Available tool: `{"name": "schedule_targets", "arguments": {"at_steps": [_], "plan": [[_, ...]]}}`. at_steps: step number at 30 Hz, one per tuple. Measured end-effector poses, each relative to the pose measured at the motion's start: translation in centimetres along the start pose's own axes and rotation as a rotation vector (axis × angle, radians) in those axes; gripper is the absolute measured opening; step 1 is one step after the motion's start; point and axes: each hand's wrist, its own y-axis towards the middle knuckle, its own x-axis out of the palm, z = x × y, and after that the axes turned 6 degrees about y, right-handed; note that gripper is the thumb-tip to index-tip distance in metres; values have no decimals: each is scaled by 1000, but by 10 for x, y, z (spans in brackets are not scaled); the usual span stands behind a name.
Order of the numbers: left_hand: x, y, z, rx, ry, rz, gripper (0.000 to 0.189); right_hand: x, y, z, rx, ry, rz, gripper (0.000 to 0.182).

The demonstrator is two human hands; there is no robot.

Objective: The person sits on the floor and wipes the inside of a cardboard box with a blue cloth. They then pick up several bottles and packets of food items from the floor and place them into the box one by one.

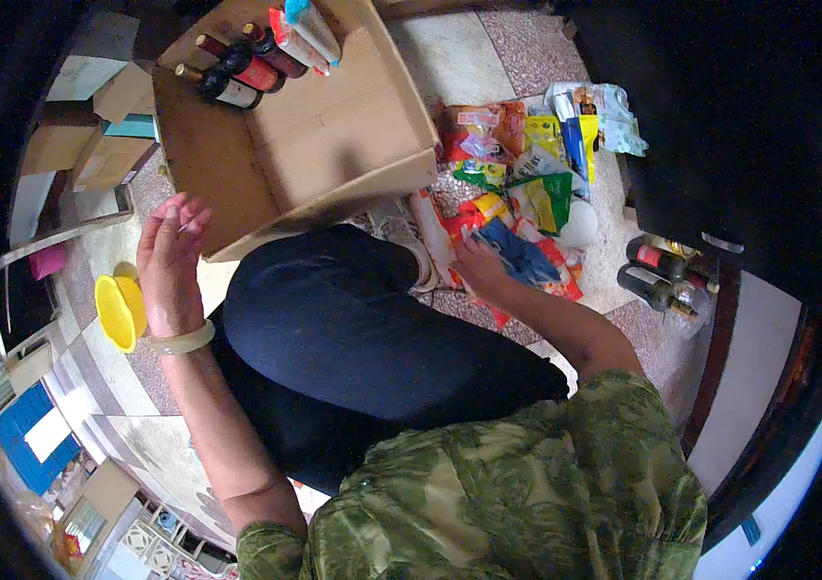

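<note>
My left hand [173, 264] is raised beside the near left corner of an open cardboard box [338, 134]. Its fingers curl loosely and nothing shows clearly in them. A pale bangle [182, 339] circles that wrist. On the floor to the right, my right hand [482, 267] reaches into a pile of plastic packets. Its fingers touch a red-and-white packet [436, 228], next to a dark blue packet [520, 252]; whether they grip it is hard to see. Inside the box, several dark glass bottles [255, 69] lean near the far left, beside two soft packets [306, 40].
A green-and-yellow packet [545, 203] and a white round object [579, 223] are on the pile. More bottles [654, 272] lie near furniture at right. A yellow plastic basin [121, 312] rests on the tiled floor at left. Folded cartons [110, 145] stand beyond it.
</note>
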Motion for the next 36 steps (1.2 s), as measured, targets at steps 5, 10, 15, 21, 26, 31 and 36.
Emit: {"name": "schedule_targets", "arguments": {"at_steps": [5,10,15,21,26,31,36], "plan": [[16,5,2,52,10,-54,23,-23,-29,15,-35,32,-179,14],[28,7,3,23,49,-76,23,-69,-48,34,-71,99,50,11],[43,-1,10,71,80,-181,23,-174,-66,41,19,218,345,13],[75,-33,43,164,244,-241,27,-294,-88,19,324,386,670,7],[157,-80,37,-167,72,-729,70,-339,-77,-13,269,392,1118,9],[235,-76,13,-610,-716,-971,78,-333,-63,-74,26,109,1106,14],[232,-60,-8,-594,-773,-790,42,-292,-81,-68,-145,366,858,16]]}}
